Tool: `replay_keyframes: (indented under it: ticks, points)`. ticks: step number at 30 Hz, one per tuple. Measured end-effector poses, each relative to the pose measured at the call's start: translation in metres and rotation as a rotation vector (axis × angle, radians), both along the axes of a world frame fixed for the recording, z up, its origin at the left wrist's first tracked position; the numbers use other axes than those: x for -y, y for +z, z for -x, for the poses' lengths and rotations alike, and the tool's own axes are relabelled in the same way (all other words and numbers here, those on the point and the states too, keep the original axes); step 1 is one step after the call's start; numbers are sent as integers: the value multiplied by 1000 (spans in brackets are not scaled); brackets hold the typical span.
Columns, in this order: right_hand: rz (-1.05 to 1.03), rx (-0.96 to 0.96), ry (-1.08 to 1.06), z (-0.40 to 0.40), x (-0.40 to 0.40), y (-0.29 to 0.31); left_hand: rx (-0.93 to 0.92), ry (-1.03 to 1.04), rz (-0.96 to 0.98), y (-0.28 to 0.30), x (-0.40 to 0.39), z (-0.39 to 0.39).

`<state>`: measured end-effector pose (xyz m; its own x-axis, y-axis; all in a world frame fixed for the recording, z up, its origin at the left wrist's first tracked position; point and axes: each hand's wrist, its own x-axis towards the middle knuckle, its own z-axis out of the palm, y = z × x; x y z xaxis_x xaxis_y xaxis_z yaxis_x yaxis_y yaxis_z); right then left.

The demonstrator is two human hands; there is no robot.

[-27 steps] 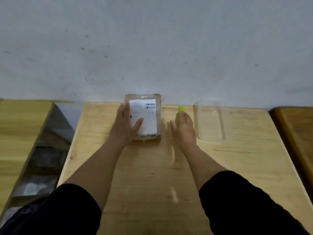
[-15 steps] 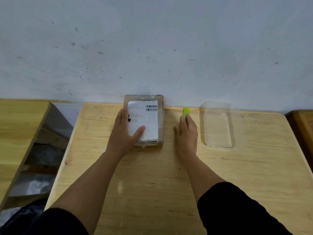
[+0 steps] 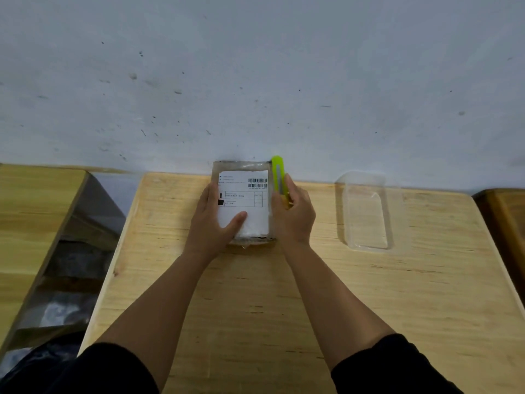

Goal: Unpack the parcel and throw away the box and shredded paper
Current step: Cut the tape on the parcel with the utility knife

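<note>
A small taped cardboard parcel (image 3: 250, 172) with a white shipping label lies flat on the wooden table (image 3: 255, 294), close to the wall. My left hand (image 3: 211, 223) rests on the parcel's left side, thumb pressing on the label. Gripped in my right hand (image 3: 295, 217) is a lime-green utility knife (image 3: 277, 173), held against the parcel's right edge with its tip pointing toward the wall.
A clear plastic tray (image 3: 368, 211) sits on the table to the right of the parcel. Left of the table is a gap with dark clutter (image 3: 71, 265), then another wooden surface (image 3: 25, 223). A darker table edge (image 3: 508, 211) shows at far right.
My right hand has picked the green knife up off the table and brought it left against the parcel's right edge. My left hand stays on the parcel.
</note>
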<state>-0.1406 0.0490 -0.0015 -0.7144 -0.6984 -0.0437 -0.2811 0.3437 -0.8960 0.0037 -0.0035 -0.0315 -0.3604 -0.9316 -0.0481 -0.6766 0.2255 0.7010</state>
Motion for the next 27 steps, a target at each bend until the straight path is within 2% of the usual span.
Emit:
replay_keyframes:
  ticks: [7, 12, 19, 27]
  points:
    - [-56, -53, 16, -21, 7, -3, -70, 12, -82, 0, 3, -4]
    - [-50, 31, -6, -23, 8, -11, -151, -15, -145, -2, 5, -9]
    - [-147, 3, 194, -15, 4, -11, -259, -6, -197, -1, 1, -10]
    - [-92, 126, 118, -28, -28, -3, -267, -19, -200, 4, -26, -18]
